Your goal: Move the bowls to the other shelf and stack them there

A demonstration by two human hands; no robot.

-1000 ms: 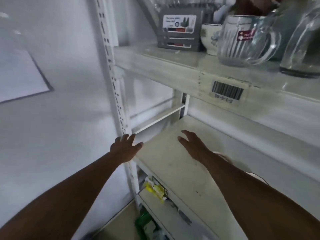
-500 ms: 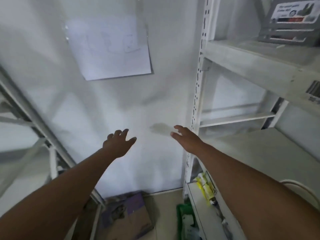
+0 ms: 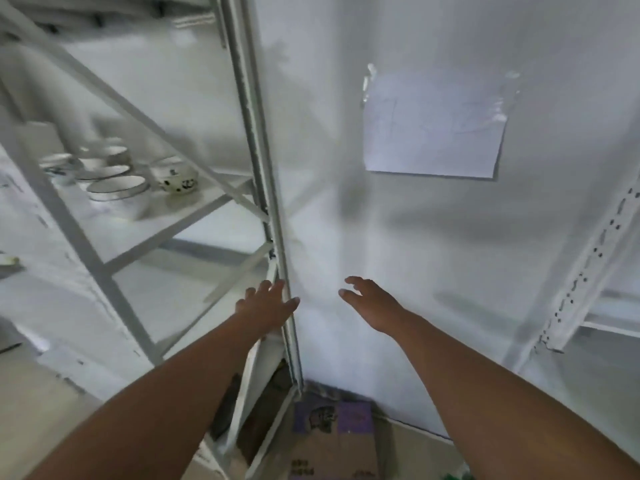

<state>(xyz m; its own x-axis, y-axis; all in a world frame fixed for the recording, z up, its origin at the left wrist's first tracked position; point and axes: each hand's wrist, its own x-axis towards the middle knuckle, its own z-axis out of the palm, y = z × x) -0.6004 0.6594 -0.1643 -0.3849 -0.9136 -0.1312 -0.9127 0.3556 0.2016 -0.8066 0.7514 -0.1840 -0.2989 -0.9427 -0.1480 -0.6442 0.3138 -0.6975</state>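
Several white bowls (image 3: 116, 192) with thin dark rims stand on a shelf of the left rack (image 3: 214, 199), beside a small patterned bowl (image 3: 178, 176). My left hand (image 3: 265, 306) is stretched out with relaxed fingers, holding nothing, in front of the rack's upright post (image 3: 256, 161). My right hand (image 3: 369, 299) hovers to its right in front of the white wall, fingers loose and empty. Both hands are well below and to the right of the bowls.
A sheet of paper (image 3: 433, 126) is taped to the wall. The perforated post of the right rack (image 3: 588, 268) shows at the right edge. A cardboard box with a purple print (image 3: 334, 434) lies on the floor between the racks.
My view has swung left, away from the right rack towards the left rack, bringing the bowls into sight. Both hands stay outstretched and empty.
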